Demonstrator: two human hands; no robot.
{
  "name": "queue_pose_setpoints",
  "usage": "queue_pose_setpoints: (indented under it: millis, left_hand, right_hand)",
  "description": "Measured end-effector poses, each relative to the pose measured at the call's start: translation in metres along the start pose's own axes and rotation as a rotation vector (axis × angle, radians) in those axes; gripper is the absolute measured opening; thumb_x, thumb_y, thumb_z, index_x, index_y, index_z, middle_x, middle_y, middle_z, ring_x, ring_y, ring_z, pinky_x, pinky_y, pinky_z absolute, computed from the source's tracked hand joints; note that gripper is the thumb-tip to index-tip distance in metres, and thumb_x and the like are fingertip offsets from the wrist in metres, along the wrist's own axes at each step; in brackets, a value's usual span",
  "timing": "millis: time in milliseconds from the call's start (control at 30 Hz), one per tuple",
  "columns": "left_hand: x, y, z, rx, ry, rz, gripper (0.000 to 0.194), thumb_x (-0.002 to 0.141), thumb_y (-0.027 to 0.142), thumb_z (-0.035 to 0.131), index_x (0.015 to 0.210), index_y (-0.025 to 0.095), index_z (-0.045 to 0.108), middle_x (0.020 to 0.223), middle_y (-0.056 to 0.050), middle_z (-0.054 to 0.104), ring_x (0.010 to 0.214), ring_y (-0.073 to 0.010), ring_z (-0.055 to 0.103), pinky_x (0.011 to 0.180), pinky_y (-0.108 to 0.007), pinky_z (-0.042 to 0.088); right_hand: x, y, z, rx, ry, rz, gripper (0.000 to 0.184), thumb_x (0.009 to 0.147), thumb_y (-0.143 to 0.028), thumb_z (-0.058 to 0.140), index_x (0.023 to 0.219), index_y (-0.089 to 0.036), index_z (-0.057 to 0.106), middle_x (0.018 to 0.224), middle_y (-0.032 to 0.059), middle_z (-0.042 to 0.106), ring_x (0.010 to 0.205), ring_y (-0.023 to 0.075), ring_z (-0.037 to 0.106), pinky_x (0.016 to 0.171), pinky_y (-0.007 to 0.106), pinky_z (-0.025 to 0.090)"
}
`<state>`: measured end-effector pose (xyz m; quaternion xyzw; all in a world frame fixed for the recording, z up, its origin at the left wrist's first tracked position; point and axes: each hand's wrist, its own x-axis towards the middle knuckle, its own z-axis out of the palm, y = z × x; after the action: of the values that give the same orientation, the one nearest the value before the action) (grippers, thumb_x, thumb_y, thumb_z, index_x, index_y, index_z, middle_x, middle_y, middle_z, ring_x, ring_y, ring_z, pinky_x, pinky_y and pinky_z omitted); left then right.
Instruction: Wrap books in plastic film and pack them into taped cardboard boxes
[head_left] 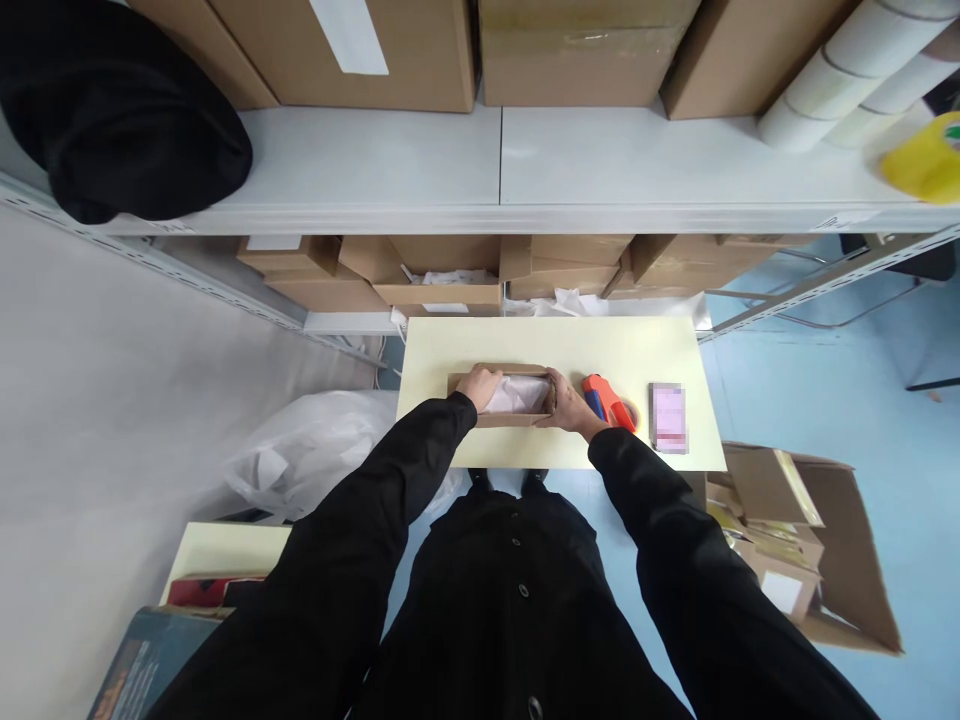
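A small open cardboard box sits on the pale yellow table, with crumpled white paper inside it. My left hand is closed over the box's left end, its fingertips at the paper. At the right end, my right hand grips the side wall, thumb and fingers around it. Just right of that hand lies an orange and blue tape dispenser with a roll of tape. Whatever lies under the paper is hidden.
A pinkish, blurred-out pack lies at the table's right. Beyond the table stands a shelf with cardboard boxes below. A large carton of folded cardboard is on the floor at right, a plastic bag at left.
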<state>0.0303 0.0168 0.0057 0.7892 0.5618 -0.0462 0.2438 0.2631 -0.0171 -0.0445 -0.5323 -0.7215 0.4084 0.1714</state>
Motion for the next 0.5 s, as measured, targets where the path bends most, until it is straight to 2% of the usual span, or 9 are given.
queue_pose_setpoints:
  millis: [100,167,267,367,433,500]
  left_hand:
    - [-0.010,0.004,0.002,0.063,0.087,0.070,0.031,0.089,0.010,0.039,0.105,0.013,0.066,0.107,-0.021,0.060,0.116,-0.0353,0.048,0.096,-0.049,0.034]
    - [-0.019,-0.001,-0.002,0.125,0.136,0.151,0.035,0.087,0.014,0.048,0.119,0.017,0.060,0.119,-0.020,0.055,0.118,-0.0355,0.045,0.097,-0.050,0.033]
    - [-0.034,-0.017,-0.013,0.185,0.210,0.152,0.058,0.081,0.021,0.062,0.137,0.024,0.045,0.133,-0.017,0.047,0.119,-0.0351,0.044,0.099,-0.050,0.030]
    - [-0.050,-0.029,-0.018,0.193,0.246,0.183,0.051,0.084,0.031,0.059,0.133,0.022,0.049,0.131,-0.015,0.052,0.119,-0.0316,0.046,0.103,-0.047,0.028]
    - [-0.058,-0.030,-0.015,0.206,0.205,0.262,0.042,0.087,0.036,0.054,0.126,0.020,0.054,0.126,-0.013,0.057,0.118,-0.0286,0.049,0.105,-0.046,0.027]
    - [-0.062,-0.026,-0.007,0.236,0.163,0.279,0.043,0.088,0.041,0.051,0.123,0.017,0.057,0.128,-0.014,0.057,0.120,-0.0287,0.049,0.109,-0.050,0.022]
  right_hand:
    - [0.000,0.000,0.001,-0.008,0.001,0.026,0.121,0.048,-0.032,0.083,0.145,-0.013,0.013,0.143,0.0225,0.034,0.134,0.0360,0.035,0.109,0.049,0.034]
    - [0.001,0.002,0.001,-0.015,0.001,0.017,0.122,0.049,-0.032,0.083,0.145,-0.013,0.012,0.144,0.0228,0.033,0.134,0.0354,0.034,0.110,0.048,0.033]
    - [0.001,0.005,0.003,-0.019,0.005,-0.004,0.123,0.048,-0.033,0.084,0.145,-0.012,0.012,0.144,0.0232,0.033,0.134,0.0360,0.034,0.111,0.049,0.032]
    - [0.002,0.008,0.004,-0.013,0.013,-0.011,0.123,0.048,-0.038,0.084,0.146,-0.015,0.013,0.145,0.0226,0.033,0.134,0.0372,0.035,0.109,0.051,0.033]
    - [0.002,0.010,0.004,-0.011,0.025,-0.029,0.121,0.051,-0.041,0.083,0.146,-0.016,0.013,0.145,0.0220,0.033,0.133,0.0370,0.036,0.108,0.051,0.035]
    - [0.002,0.012,0.004,-0.017,0.041,-0.053,0.117,0.053,-0.042,0.082,0.146,-0.016,0.015,0.144,0.0216,0.034,0.131,0.0362,0.038,0.107,0.050,0.036]
